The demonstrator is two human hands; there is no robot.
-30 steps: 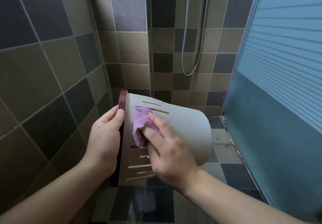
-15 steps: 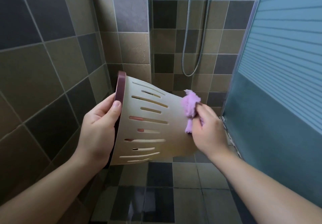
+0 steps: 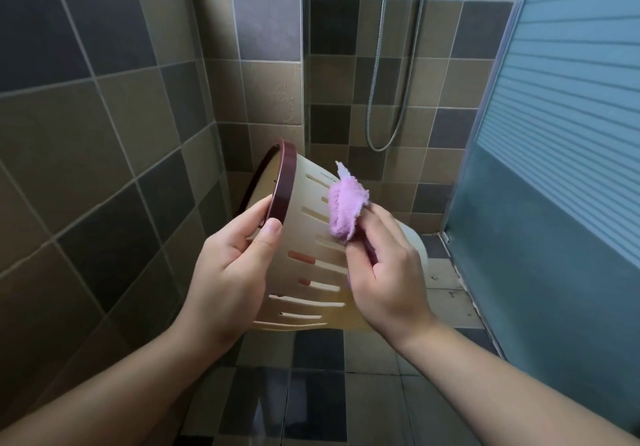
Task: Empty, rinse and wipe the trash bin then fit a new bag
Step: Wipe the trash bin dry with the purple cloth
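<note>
Your right hand, pinching the purple cloth, has slid back toward the rim; your left hand still grips the trash bin.

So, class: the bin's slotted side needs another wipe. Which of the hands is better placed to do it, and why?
The right hand. It already holds the purple cloth against the bin's slotted wall. The left hand is occupied gripping the dark rim, holding the bin tilted on its side.
</note>
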